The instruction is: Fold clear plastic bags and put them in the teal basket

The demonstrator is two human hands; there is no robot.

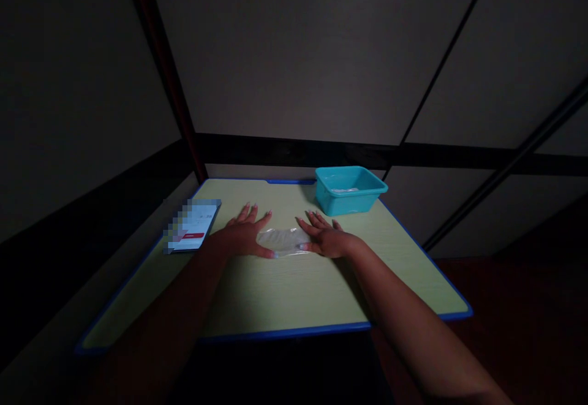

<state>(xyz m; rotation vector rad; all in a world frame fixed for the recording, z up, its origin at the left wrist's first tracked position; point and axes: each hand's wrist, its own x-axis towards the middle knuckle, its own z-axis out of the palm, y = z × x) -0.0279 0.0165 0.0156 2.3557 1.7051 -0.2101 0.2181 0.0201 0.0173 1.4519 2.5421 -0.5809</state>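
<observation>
A clear, shiny plastic piece (285,241) lies flat near the middle of the pale table. On its left side rests my left hand (245,233), palm down with the fingers spread and the thumb on the plastic's edge. My right hand (323,236) lies at the right end of the plastic, fingers also spread, its thumb on the surface. Neither hand grips anything. What part of the plastic lies under the palms is hidden.
The light table (285,307) has a blue edge. A turquoise basket (351,201) with something clear inside stands at the back right. At the left lies a tablet or phone (195,224), its screen lit and partly pixelated. Dark panelled walls rise behind and at the left.
</observation>
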